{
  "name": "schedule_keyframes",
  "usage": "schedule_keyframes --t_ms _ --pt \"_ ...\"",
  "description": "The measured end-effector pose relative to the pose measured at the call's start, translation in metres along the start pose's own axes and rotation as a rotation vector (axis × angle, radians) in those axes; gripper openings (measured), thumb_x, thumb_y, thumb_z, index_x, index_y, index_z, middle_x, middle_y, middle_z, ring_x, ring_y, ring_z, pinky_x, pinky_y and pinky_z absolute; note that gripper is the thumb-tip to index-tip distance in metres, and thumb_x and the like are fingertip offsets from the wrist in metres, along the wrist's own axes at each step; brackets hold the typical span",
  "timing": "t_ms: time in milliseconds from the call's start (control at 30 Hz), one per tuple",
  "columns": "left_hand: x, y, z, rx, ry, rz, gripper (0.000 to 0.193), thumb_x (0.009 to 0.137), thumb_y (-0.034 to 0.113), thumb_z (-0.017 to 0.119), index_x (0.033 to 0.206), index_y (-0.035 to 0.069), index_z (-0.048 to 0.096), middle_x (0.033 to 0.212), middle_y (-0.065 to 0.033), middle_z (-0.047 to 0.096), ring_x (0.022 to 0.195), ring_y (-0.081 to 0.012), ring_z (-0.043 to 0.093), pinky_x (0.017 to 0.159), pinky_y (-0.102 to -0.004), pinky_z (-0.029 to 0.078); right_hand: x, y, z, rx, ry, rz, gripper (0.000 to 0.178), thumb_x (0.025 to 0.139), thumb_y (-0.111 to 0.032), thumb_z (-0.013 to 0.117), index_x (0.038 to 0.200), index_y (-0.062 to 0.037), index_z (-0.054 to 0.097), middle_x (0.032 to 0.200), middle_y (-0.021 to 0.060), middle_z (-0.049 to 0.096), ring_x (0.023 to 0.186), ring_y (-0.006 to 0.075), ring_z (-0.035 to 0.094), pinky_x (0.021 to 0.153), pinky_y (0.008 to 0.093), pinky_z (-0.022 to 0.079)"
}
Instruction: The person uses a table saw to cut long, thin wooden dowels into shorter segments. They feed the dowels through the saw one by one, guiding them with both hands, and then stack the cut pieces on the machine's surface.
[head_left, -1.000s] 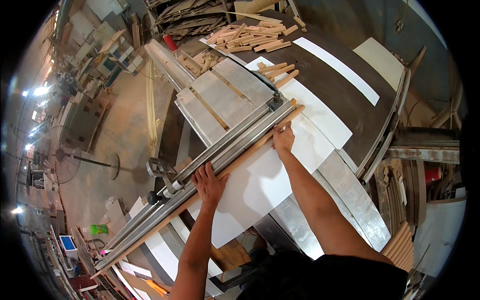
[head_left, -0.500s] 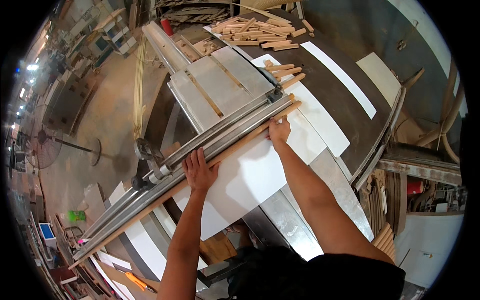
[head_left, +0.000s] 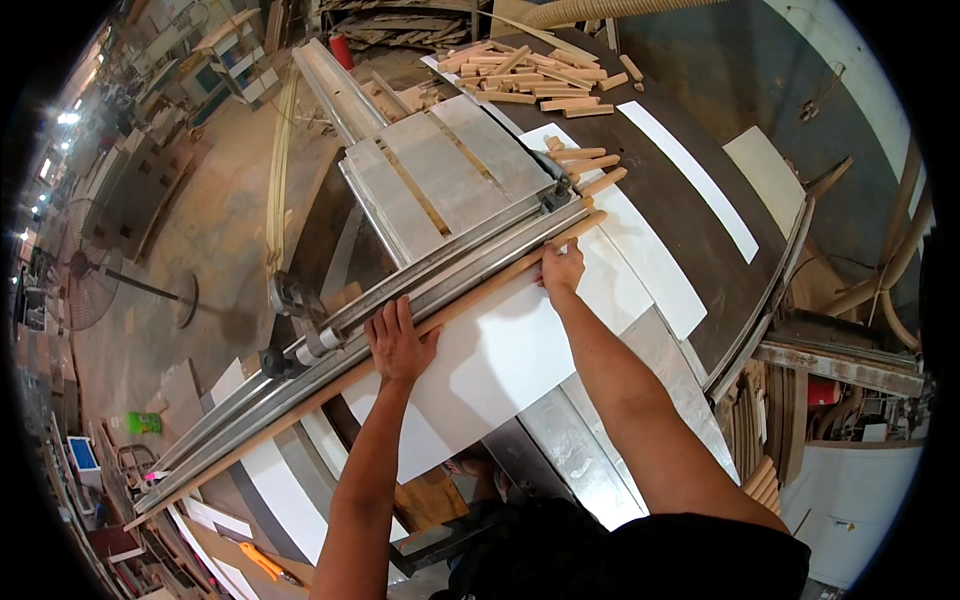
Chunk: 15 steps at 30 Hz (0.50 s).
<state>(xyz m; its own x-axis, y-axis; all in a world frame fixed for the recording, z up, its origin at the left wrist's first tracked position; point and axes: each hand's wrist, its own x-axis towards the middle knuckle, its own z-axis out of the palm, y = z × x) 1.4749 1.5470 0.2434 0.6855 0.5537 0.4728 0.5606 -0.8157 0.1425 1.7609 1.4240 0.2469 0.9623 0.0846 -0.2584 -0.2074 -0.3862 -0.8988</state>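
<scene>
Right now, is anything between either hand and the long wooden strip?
Nothing visible. The left hand lies across the strip, reaching onto the metal rail beyond; the right hand touches the strip nearer its far end.

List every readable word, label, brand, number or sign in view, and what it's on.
None can be read.
Wooden strip at both hands, and white sheet below it: no lettering seen.
Green item, far left: any print is too small and blurred to read.
Blue-and-white item below it: same.
Orange tool, lower left: any marking is too small to make out.
</scene>
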Motion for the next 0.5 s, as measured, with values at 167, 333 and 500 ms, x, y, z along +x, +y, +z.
schedule_keyframes --t_ms 167,333,500 --pt "0.0035 -0.0001 -0.0031 -0.001 0.016 0.018 0.087 0.072 0.043 0.085 0.14 0.004 0.047 0.126 -0.0146 0.051 0.111 -0.0347 0.051 0.101 -0.0529 0.038 -0.001 -0.0037 0.0008 -0.026 -0.014 -0.028 0.063 0.095 -0.02 0.062 0.15 0.0011 0.038 0.076 0.021 0.07 0.043 0.0257 0.064 0.036 0.0374 0.052" --pt "0.0066 0.0005 -0.006 0.0 0.003 0.01 0.087 0.071 0.043 0.084 0.139 0.003 0.048 0.127 -0.0147 0.052 0.111 -0.0345 0.052 0.1 -0.0521 0.039 -0.002 -0.0095 -0.0001 -0.03 -0.028 -0.018 0.069 0.095 -0.023 0.063 0.152 0.0031 0.035 0.069 0.0168 0.067 0.042 0.0232 0.062 0.036 0.0356 0.051" --pt "0.0071 -0.0023 -0.0018 -0.016 0.016 0.013 0.087 0.071 0.043 0.084 0.139 0.003 0.049 0.128 -0.0144 0.052 0.112 -0.0347 0.051 0.101 -0.0522 0.038 0.0022 -0.0076 0.0022 -0.009 -0.044 0.001 0.077 0.095 -0.025 0.064 0.157 0.0038 0.028 0.064 0.0124 0.064 0.041 0.0218 0.06 0.036 0.0345 0.05"
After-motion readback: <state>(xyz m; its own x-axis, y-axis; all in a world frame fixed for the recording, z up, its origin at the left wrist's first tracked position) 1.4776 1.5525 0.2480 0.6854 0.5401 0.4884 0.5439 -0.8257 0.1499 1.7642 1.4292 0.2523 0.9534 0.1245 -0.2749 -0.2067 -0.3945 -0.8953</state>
